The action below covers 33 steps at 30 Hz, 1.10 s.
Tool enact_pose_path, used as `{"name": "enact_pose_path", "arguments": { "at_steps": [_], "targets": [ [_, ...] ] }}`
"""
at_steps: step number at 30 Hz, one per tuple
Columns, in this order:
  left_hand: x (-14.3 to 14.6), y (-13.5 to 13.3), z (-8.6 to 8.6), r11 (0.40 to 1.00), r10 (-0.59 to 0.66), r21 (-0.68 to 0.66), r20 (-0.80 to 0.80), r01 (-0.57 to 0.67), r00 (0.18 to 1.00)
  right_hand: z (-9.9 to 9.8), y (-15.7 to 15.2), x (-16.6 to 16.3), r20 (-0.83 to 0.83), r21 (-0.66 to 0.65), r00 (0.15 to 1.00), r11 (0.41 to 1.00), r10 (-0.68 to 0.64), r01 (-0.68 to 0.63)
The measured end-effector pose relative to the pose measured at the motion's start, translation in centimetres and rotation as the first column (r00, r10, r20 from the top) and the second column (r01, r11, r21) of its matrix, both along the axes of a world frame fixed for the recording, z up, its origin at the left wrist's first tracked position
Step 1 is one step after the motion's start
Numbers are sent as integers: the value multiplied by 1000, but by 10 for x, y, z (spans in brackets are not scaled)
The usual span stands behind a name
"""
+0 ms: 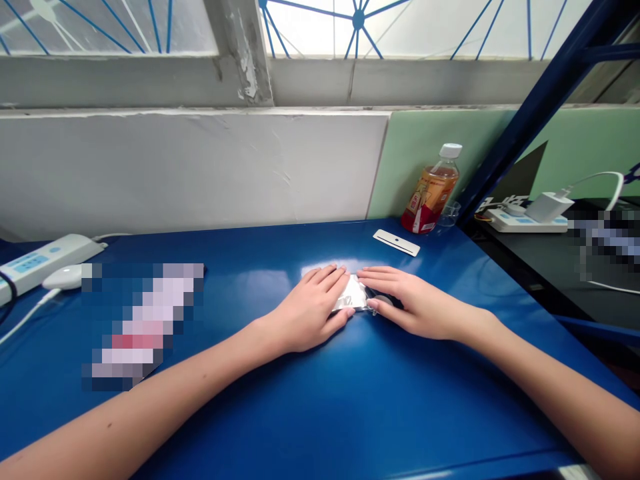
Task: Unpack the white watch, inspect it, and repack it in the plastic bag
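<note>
On the blue tabletop, between my hands, lies a small shiny silver packet [351, 295], partly covered. My left hand [314, 308] rests flat over its left side, fingers stretched out and thumb along its near edge. My right hand [407, 300] is at the packet's right end, with fingers extended and the thumb apart below them. A small clear plastic piece [384, 301] shows partly between that thumb and the fingers; its kind cannot be made out.
A white card-like strip [397, 243] lies farther back, near a drink bottle [431, 190] standing by the green panel. To the left are a blurred-out flat object [145, 320], a white charger [65, 277] and a power strip [50, 257]. A blue frame post [530, 100] rises at the right.
</note>
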<state>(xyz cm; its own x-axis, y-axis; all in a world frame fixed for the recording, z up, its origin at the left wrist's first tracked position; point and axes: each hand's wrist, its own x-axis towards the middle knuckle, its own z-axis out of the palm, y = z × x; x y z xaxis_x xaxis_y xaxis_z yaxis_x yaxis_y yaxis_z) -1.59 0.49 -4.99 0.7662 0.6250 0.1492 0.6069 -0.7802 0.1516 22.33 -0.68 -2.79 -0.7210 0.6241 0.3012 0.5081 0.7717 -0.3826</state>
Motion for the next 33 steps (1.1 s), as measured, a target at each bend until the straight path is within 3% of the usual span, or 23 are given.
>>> {"name": "enact_pose_path", "arguments": {
  "at_steps": [10, 27, 33],
  "targets": [
    [1, 0, -1, 1000, 5, 1, 16, -5, 1000, -7, -4, -2, 166, 131, 980, 987, -110, 89],
    [2, -1, -1, 1000, 10, -19, 17, -9, 1000, -10, -14, -15, 314, 380, 937, 925, -153, 24],
    [4, -2, 0, 999, 20, -39, 3, -20, 1000, -12, -19, -19, 309, 365, 932, 928, -192, 70]
  ]
}}
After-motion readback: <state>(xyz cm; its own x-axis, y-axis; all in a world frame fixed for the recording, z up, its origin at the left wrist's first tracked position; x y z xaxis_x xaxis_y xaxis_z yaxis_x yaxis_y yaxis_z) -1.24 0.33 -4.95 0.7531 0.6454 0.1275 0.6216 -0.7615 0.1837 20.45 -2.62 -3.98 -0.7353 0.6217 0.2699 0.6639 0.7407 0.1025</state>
